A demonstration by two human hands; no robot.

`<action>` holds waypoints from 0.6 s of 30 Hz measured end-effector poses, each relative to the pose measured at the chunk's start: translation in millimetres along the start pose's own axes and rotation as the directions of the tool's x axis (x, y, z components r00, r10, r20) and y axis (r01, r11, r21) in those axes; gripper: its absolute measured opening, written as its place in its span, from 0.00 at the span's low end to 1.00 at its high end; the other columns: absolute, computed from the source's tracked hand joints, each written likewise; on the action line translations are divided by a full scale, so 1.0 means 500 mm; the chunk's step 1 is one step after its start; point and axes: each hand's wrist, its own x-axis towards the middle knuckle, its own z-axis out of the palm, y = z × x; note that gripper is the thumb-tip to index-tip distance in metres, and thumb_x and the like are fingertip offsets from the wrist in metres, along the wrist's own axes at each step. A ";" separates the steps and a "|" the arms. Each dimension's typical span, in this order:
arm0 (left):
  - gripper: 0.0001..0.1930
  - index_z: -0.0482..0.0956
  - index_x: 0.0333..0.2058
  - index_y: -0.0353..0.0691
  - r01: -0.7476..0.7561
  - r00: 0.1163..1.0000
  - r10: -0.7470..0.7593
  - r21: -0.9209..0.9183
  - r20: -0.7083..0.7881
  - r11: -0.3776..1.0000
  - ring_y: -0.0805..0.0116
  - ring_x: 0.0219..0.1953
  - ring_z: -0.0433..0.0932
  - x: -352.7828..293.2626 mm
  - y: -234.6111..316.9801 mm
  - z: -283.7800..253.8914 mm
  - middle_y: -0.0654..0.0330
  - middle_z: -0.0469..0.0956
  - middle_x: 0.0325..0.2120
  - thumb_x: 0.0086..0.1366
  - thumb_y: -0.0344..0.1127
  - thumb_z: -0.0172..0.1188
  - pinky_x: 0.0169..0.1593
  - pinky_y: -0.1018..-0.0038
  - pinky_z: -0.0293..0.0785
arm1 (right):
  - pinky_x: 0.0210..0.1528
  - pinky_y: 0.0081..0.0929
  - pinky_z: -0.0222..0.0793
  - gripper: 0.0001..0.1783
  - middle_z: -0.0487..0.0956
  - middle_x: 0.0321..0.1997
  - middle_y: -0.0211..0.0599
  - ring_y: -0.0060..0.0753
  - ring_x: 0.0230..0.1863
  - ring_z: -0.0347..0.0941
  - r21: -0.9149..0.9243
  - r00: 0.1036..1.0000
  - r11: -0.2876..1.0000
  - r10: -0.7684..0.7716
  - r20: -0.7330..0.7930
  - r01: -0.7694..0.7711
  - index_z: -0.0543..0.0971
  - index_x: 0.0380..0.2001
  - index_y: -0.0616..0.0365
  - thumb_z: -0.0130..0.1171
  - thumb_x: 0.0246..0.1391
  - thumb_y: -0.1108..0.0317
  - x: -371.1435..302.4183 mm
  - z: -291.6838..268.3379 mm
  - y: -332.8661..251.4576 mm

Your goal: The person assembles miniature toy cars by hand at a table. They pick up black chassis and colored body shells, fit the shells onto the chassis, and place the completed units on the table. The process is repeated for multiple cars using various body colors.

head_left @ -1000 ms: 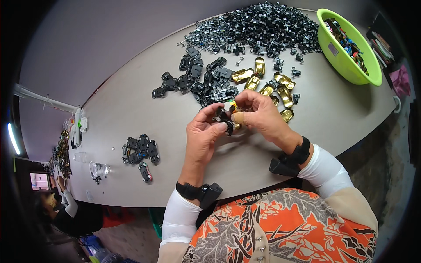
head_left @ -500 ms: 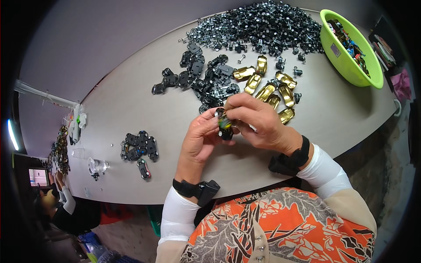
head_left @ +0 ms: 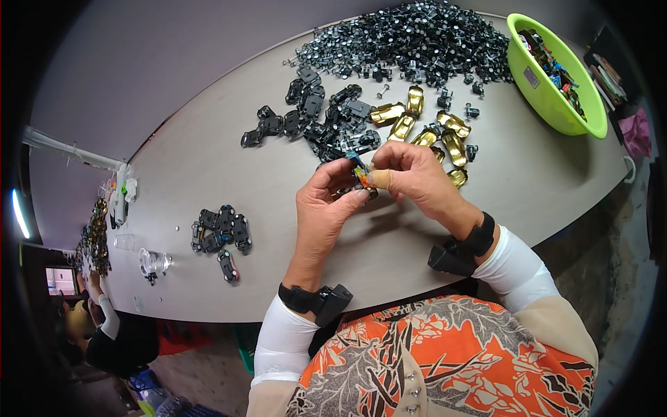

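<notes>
Between my two hands, over the table's near middle, is a small toy car (head_left: 360, 174) with blue, yellow and orange-red on it; fingers cover part of it. My left hand (head_left: 318, 208) grips it from the left, thumb along the near side. From the right, my right hand (head_left: 425, 182) pinches its coloured part between thumb and fingers. Just beyond lie black toy car bases (head_left: 313, 105) in a loose heap. Shiny gold toy car bodies (head_left: 454, 149) lie beyond my right hand. Left of my hands sits a cluster of dark toy cars (head_left: 225, 224), with one red-sided car (head_left: 228, 267) beside it.
A large pile of small wheel axles (head_left: 417, 45) covers the table's far side. At the far right a lime-green basin (head_left: 592, 126) holds colourful parts. A clear plastic jar (head_left: 154, 263) stands at left. Another person's arm (head_left: 109, 316) reaches to a separate pile (head_left: 94, 240).
The toy car has been turned in my hands and now shows blue and orange-red. My left fingers have shifted around it, and my right hand has moved slightly right and nearer.
</notes>
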 end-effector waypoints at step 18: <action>0.21 0.68 0.48 0.36 0.169 0.986 -0.150 -0.523 0.078 0.835 0.59 0.43 0.76 0.006 0.016 -0.012 0.53 0.74 0.39 0.55 0.31 0.61 0.40 0.61 0.81 | 0.41 0.14 0.63 0.23 0.66 0.33 0.26 0.15 0.36 0.62 0.099 0.963 0.961 -0.264 0.050 0.258 0.66 0.44 0.58 0.59 0.43 0.79 -0.014 0.008 -0.019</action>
